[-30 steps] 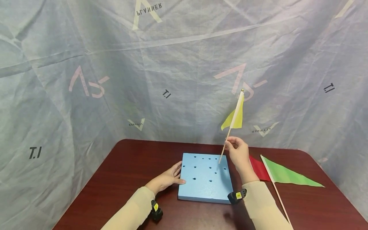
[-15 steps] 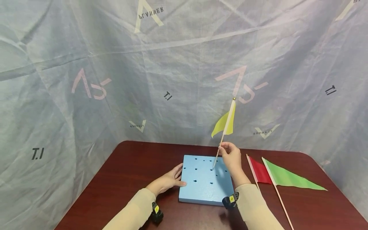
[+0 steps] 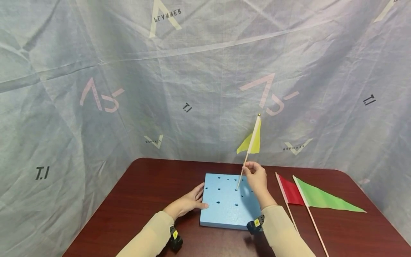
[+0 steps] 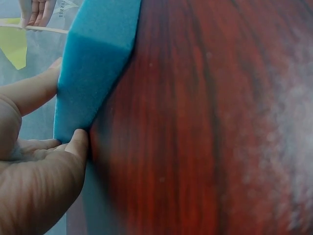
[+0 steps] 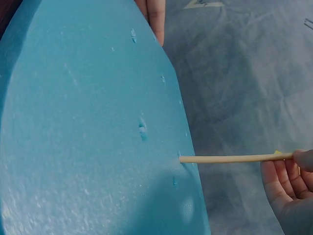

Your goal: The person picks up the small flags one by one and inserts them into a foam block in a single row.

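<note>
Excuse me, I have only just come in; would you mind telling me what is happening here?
A person's right hand is pinching the stick of a yellow flag, its lower end at a hole in a blue board; whether it has gone in is hard to tell. The left hand is holding the board's left edge. A red flag and a green flag lie on the table to the right.

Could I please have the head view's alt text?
Right hand pinches a yellow flag by its wooden stick, tip at a hole in a square blue board held by the left hand; a red flag and triangular green flag lie nearby.
</note>
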